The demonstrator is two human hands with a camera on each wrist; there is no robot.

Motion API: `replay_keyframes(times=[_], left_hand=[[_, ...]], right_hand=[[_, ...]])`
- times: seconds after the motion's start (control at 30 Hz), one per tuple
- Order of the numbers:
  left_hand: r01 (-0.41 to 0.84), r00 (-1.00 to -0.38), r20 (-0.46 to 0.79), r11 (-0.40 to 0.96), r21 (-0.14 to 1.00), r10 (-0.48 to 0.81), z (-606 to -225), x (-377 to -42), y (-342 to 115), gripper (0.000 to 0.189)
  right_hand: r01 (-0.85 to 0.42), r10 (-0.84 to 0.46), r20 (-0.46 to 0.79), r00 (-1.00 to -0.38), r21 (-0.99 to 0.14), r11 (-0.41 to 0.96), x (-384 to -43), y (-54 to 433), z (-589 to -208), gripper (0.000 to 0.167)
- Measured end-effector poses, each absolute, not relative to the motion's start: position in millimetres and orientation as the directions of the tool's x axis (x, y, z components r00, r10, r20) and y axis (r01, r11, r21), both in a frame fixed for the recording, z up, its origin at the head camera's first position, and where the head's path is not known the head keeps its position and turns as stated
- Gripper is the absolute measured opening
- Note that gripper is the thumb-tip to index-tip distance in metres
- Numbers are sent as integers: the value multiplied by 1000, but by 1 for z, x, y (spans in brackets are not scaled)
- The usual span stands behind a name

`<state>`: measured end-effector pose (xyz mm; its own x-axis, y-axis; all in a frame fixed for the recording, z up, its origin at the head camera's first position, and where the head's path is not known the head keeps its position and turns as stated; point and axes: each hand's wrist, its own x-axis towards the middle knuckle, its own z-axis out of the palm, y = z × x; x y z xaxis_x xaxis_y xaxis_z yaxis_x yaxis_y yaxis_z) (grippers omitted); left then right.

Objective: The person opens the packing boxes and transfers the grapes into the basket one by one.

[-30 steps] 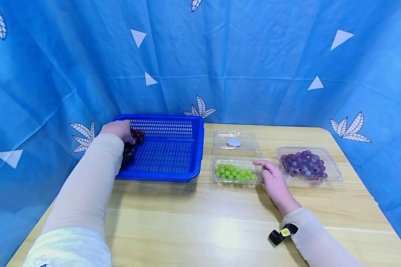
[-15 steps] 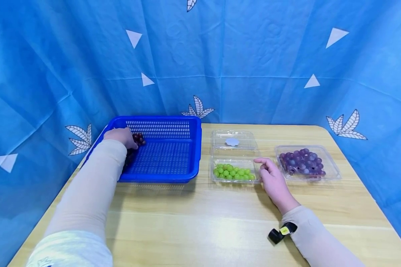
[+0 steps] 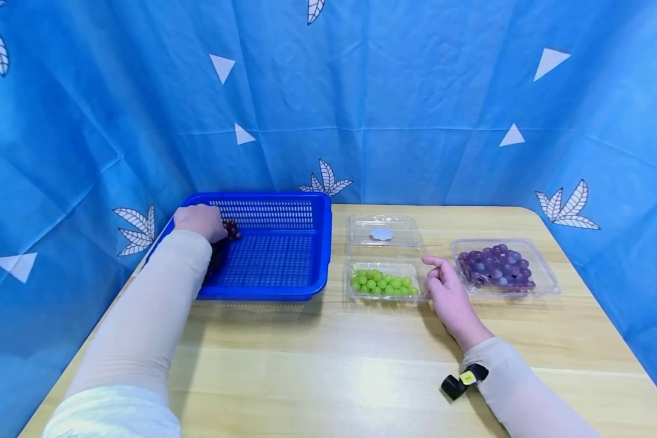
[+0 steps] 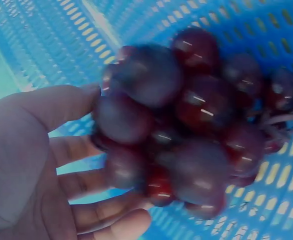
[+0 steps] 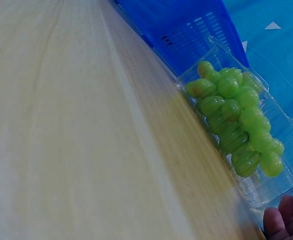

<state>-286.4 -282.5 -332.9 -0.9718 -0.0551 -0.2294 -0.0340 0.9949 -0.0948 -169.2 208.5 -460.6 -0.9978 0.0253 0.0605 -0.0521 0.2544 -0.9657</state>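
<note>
My left hand (image 3: pixel 199 222) reaches into the left side of a blue plastic basket (image 3: pixel 322 243). In the left wrist view its thumb and fingers hold one end of a bunch of dark red grapes (image 4: pixel 201 105); the head view shows only a few of these beyond the hand. My right hand (image 3: pixel 451 298) lies beside the right end of an open clear clamshell box (image 3: pixel 356 252), fingers loosely bent with nothing between them. Inside that box sits a bunch of green grapes (image 5: pixel 231 110). Right fingertips (image 5: pixel 274 222) show right at the box's end wall.
Right of my right hand, another clear box (image 3: pixel 547 283) holds a bunch of purple grapes (image 3: pixel 498 266). Everything stands on a light wooden table (image 3: pixel 306 377). A blue curtain (image 3: pixel 416 91) hangs behind it and along both sides.
My left hand has shifted slightly right within the basket, covering more of the dark grapes. The right index finger has drawn back a little from the clamshell's rim.
</note>
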Motion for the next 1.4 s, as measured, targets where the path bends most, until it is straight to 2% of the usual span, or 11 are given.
replay_keyframes(times=[0.1,0.27,0.6,0.77,0.97,1.2,1.4], left_hand=[[-27,-979,-197,993,-111,-48,-327,-289,-277,42],[40,-991,-129,988,-151,21,-316,-287,-255,46],[231,-973,-61,954,-190,224,-283,-266,-175,55],[375,-925,-23,901,-217,379,-278,-242,-127,54],[532,-843,-53,816,-225,535,-276,-209,-78,54],[608,-792,-101,762,-224,602,-283,-190,-35,56],[649,-761,-136,737,-189,634,-306,-186,-6,56]], right_hand=[[-47,32,57,-998,-968,248,-169,209,-460,42],[-44,41,56,-998,-970,240,-169,208,-459,38],[-57,37,68,-997,-968,243,-168,208,-459,39],[-56,26,63,-998,-971,233,-168,206,-460,38],[-67,26,75,-997,-971,231,-167,204,-458,39],[-62,24,70,-997,-969,237,-166,203,-455,39],[-60,29,69,-997,-968,245,-165,204,-457,37]])
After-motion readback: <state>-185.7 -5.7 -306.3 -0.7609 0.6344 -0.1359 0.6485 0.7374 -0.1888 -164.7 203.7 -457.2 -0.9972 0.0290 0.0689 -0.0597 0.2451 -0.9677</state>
